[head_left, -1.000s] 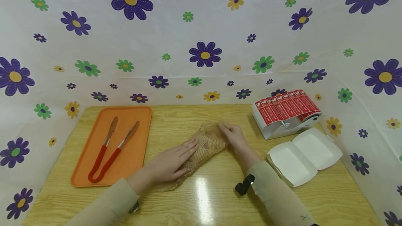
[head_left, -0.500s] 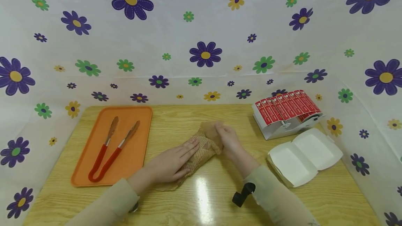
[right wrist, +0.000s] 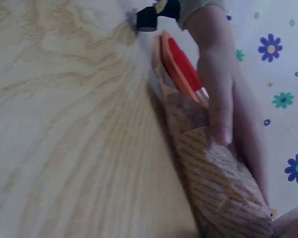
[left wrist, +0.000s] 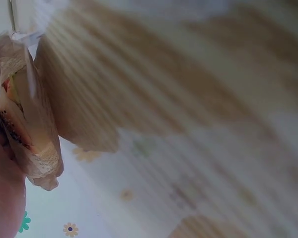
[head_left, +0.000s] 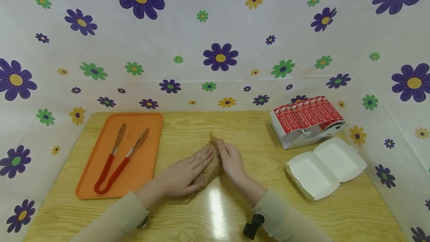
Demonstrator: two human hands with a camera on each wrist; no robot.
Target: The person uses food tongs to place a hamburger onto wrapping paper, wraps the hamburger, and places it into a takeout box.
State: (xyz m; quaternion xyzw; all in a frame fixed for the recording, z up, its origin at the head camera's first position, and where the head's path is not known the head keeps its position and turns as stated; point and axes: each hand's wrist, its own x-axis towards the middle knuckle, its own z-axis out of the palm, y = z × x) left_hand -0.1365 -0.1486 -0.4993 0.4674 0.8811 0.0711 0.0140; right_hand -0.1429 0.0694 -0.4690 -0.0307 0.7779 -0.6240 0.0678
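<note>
A sandwich [left wrist: 17,116] in printed brown wrapping paper [head_left: 212,170] lies slantwise on the wooden table. In the left wrist view its end shows, with red and green filling and dark seeds. My left hand [head_left: 183,174] rests across the wrapped sandwich, fingers straight over the top and thumb on the near side, as the right wrist view also shows. At the far right end my right hand [head_left: 231,160] pinches the paper, thumb on top, and holds it folded against the sandwich. A small paper tip sticks up beyond that thumb. The right fingertips are mostly hidden.
An orange tray [head_left: 154,141] with red-handled tongs [head_left: 106,171] lies to the left. On the right are an opened white takeaway box [head_left: 312,171] and, behind it, a white holder [head_left: 295,141] with a row of red-and-white packets [head_left: 307,113]. A flowered sheet [head_left: 188,29] surrounds the table.
My right hand has moved left with the loose end of the paper, folding it in over the sandwich toward my left hand. The left hand has stayed in place.
</note>
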